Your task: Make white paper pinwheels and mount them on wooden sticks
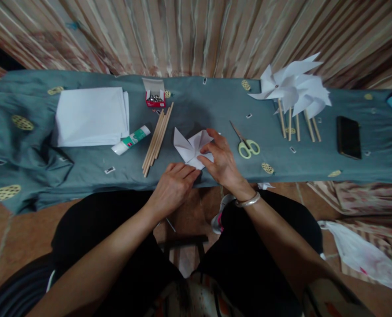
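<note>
A partly folded white paper pinwheel lies on the blue-grey cloth near the table's front edge. My right hand rests on its right side, with fingers bent and pressing the folded flaps down. My left hand sits at the paper's lower left corner, its fingers curled and touching the paper's edge. Both wrists come in from below, and the right one wears a silver bracelet.
Left of the hands lie a bundle of wooden sticks, a glue tube, a stack of white paper and a red box of pins. To the right are scissors, finished pinwheels on sticks and a black phone.
</note>
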A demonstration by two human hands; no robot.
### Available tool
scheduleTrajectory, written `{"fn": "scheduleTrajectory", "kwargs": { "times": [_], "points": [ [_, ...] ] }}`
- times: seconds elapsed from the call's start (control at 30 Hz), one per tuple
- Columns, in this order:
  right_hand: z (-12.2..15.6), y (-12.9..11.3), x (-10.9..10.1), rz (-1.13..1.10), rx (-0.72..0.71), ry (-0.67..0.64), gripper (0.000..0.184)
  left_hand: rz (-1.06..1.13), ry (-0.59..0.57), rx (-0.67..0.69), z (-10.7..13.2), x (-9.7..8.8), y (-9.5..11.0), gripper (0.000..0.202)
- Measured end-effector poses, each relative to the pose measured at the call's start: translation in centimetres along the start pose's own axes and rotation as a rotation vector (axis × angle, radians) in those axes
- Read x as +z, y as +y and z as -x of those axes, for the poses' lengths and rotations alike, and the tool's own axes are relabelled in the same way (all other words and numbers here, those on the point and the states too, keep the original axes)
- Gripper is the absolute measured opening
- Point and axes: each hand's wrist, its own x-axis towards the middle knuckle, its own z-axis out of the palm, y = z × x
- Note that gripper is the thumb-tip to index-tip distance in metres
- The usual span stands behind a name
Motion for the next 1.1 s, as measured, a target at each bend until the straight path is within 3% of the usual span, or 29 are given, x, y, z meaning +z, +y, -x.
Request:
{"fn": "scheduleTrajectory", "kwargs": {
  "times": [0.7,1.1],
  "points": [
    [0.3,-0.9,-0.4,0.078,0.072,-0.038,0.004,0.044,0.055,-0.025,0.0,0.1,-0.2,0.027],
    [0.4,-0.9,-0.3,0.090,0.056,-0.040,0.008,0.164,0.092,0.033,0.1,0.9,-0.3,0.029]
  ]
}}
